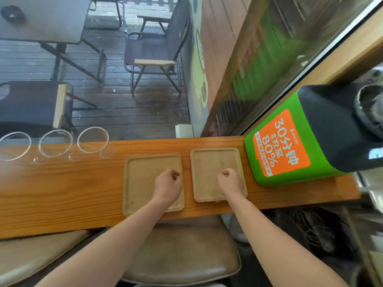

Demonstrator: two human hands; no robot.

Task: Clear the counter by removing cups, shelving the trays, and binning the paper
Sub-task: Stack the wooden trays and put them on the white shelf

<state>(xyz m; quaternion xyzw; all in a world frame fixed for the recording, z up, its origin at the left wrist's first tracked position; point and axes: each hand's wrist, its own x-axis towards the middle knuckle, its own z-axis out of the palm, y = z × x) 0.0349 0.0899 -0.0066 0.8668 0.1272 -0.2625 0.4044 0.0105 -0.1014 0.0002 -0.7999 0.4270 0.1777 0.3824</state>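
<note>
Two square wooden trays lie side by side on the wooden counter point(62, 193). My left hand point(168, 183) rests as a loose fist on the left tray point(141, 179), holding nothing. My right hand point(230, 181) is also curled into a fist on the right tray point(207, 162), empty too. Three clear glass cups stand in a row at the counter's far left edge: the left cup point(14, 146), the middle cup point(55, 143) and the right cup point(93, 139). No paper shows on the counter.
A green and black charging station point(290, 146) with an orange label stands on the counter's right end. Brown stool seats point(182, 255) sit below the near edge. Beyond the glass are folding chairs point(153, 52) and a table on dark decking.
</note>
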